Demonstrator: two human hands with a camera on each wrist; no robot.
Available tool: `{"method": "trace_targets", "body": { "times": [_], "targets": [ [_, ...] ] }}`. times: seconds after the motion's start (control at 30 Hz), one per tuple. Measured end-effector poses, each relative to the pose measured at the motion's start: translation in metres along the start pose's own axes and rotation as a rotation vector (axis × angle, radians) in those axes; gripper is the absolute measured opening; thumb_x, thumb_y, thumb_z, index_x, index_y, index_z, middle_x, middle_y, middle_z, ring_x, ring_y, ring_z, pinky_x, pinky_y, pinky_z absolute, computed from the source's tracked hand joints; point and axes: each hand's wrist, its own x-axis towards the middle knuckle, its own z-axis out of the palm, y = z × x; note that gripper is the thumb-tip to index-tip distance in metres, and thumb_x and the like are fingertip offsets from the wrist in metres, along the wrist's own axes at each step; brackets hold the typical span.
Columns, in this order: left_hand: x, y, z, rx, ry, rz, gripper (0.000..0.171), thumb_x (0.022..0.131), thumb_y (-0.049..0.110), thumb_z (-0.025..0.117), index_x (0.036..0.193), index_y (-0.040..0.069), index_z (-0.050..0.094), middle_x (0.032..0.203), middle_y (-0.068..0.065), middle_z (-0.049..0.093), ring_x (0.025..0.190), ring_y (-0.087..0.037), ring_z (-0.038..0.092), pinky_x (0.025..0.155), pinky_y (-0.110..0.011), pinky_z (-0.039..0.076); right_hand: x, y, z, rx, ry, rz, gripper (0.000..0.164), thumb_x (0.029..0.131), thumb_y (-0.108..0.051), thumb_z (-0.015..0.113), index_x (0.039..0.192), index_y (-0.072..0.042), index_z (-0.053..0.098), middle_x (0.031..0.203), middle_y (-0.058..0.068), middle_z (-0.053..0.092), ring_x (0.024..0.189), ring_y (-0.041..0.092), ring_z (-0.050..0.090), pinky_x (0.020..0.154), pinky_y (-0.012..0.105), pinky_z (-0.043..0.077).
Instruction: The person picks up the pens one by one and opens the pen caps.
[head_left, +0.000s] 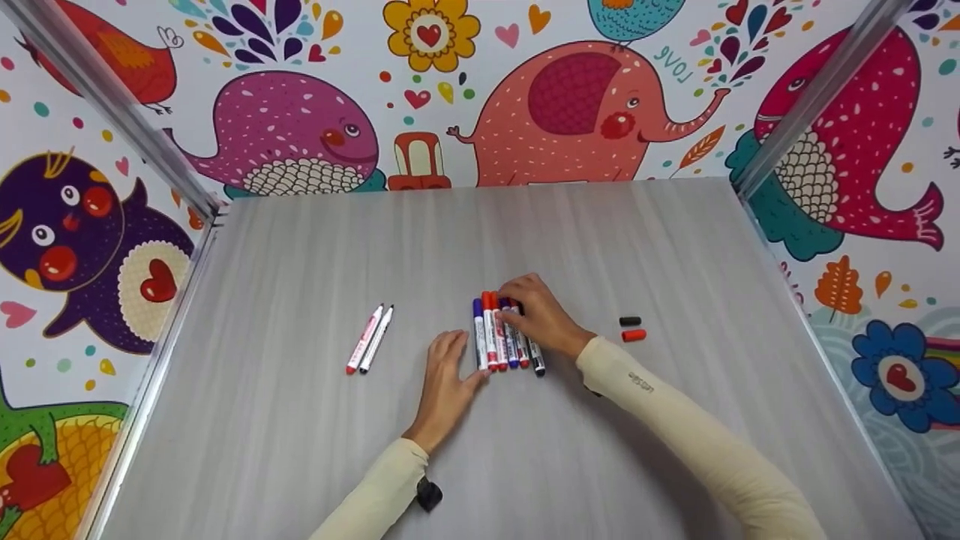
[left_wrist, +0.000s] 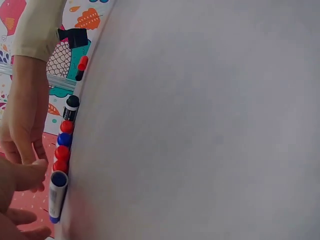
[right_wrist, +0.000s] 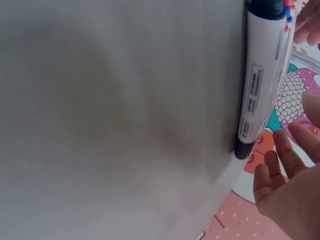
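Observation:
Several capped whiteboard markers lie side by side in a row at the table's middle. At its left end is a blue marker (head_left: 480,337); at its right end lies a black marker (right_wrist: 262,75). My left hand (head_left: 444,390) rests beside the blue marker, its thumb close to that marker's lower end and its fingers loosely extended. Over the right part of the row, my right hand (head_left: 546,315) reaches across the markers' upper ends and partly hides them. In the right wrist view its fingers (right_wrist: 287,157) are spread beside the black marker, gripping nothing.
Left of the row lie two uncapped markers, one red (head_left: 364,341) and one black (head_left: 377,341). A black cap (head_left: 630,321) and a red cap (head_left: 634,335) lie to the right. Patterned panels (head_left: 300,135) border the grey table (head_left: 300,450).

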Motion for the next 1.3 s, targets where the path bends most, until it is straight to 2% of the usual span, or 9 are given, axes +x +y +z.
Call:
{"method": "trace_targets", "body": {
  "times": [0.2,0.43,0.67,0.8,0.93,1.07,1.13,1.2,1.3],
  "targets": [
    [0.000,-0.004,0.001,0.059,-0.039,0.004,0.075,0.089,0.008,0.092,0.152,-0.012,0.056,0.160,-0.028,0.051,0.158,-0.051,0.033,0.127,-0.061,0.032,0.014,-0.003,0.013,-0.030,-0.011,-0.038,0.036,0.104,-0.017,0.079,0.136,-0.002,0.074,0.141,0.014,0.067,0.134,0.033,0.051,0.121,0.051,0.043],
    [0.007,-0.003,0.005,0.119,-0.048,0.061,0.074,0.086,0.010,0.095,0.147,-0.012,0.060,0.159,-0.029,0.052,0.158,-0.054,0.031,0.127,-0.063,0.032,0.021,-0.007,0.021,-0.134,-0.049,-0.113,0.044,0.104,-0.020,0.080,0.141,0.000,0.070,0.149,0.019,0.061,0.140,0.037,0.045,0.119,0.060,0.035],
    [0.007,-0.004,0.006,0.135,-0.060,0.081,0.068,0.088,0.012,0.093,0.144,-0.013,0.062,0.160,-0.030,0.051,0.158,-0.055,0.029,0.127,-0.064,0.030,0.024,-0.008,0.026,-0.242,-0.087,-0.105,0.049,0.106,-0.029,0.078,0.143,0.001,0.068,0.153,0.020,0.054,0.148,0.037,0.038,0.121,0.062,0.030],
    [0.006,-0.006,0.002,0.127,-0.058,0.087,0.066,0.089,0.012,0.092,0.142,-0.014,0.064,0.159,-0.030,0.052,0.158,-0.055,0.031,0.127,-0.064,0.031,0.026,-0.008,0.029,-0.260,-0.098,-0.093,0.049,0.107,-0.033,0.076,0.142,0.001,0.069,0.157,0.020,0.053,0.153,0.038,0.034,0.126,0.063,0.024],
    [0.007,-0.005,-0.006,0.078,-0.072,0.087,0.065,0.089,0.010,0.090,0.143,-0.014,0.063,0.158,-0.031,0.053,0.156,-0.057,0.032,0.127,-0.065,0.029,0.029,-0.013,0.025,-0.196,-0.074,-0.087,0.048,0.107,-0.032,0.075,0.139,0.002,0.070,0.159,0.021,0.053,0.158,0.040,0.029,0.128,0.064,0.020],
    [0.015,-0.026,-0.008,0.015,-0.063,0.114,0.066,0.088,0.010,0.091,0.146,-0.008,0.065,0.156,-0.026,0.056,0.155,-0.054,0.036,0.126,-0.066,0.030,0.030,-0.021,0.015,-0.078,-0.033,-0.076,0.045,0.108,-0.027,0.073,0.138,0.005,0.069,0.156,0.024,0.056,0.157,0.042,0.032,0.128,0.064,0.020],
    [0.021,-0.034,-0.012,-0.017,-0.066,0.160,0.064,0.089,0.009,0.091,0.146,-0.006,0.065,0.152,-0.023,0.060,0.152,-0.050,0.043,0.125,-0.063,0.034,0.029,-0.024,0.010,0.000,-0.012,-0.070,0.044,0.109,-0.024,0.072,0.139,0.007,0.068,0.154,0.025,0.056,0.153,0.041,0.036,0.128,0.063,0.025],
    [0.026,-0.028,-0.024,-0.045,-0.107,0.162,0.063,0.090,0.008,0.090,0.147,-0.004,0.065,0.150,-0.022,0.063,0.147,-0.048,0.050,0.123,-0.062,0.039,0.026,-0.026,0.005,0.077,0.004,-0.056,0.043,0.110,-0.021,0.070,0.142,0.007,0.065,0.154,0.024,0.056,0.150,0.038,0.040,0.127,0.059,0.031],
    [0.032,-0.003,-0.049,-0.146,-0.200,0.121,0.061,0.094,0.004,0.085,0.150,-0.004,0.063,0.148,-0.024,0.065,0.142,-0.046,0.056,0.120,-0.062,0.043,0.020,-0.029,-0.001,0.203,0.026,-0.009,0.042,0.112,-0.020,0.067,0.147,0.004,0.062,0.156,0.021,0.054,0.148,0.035,0.045,0.124,0.054,0.042]
  ]
}}
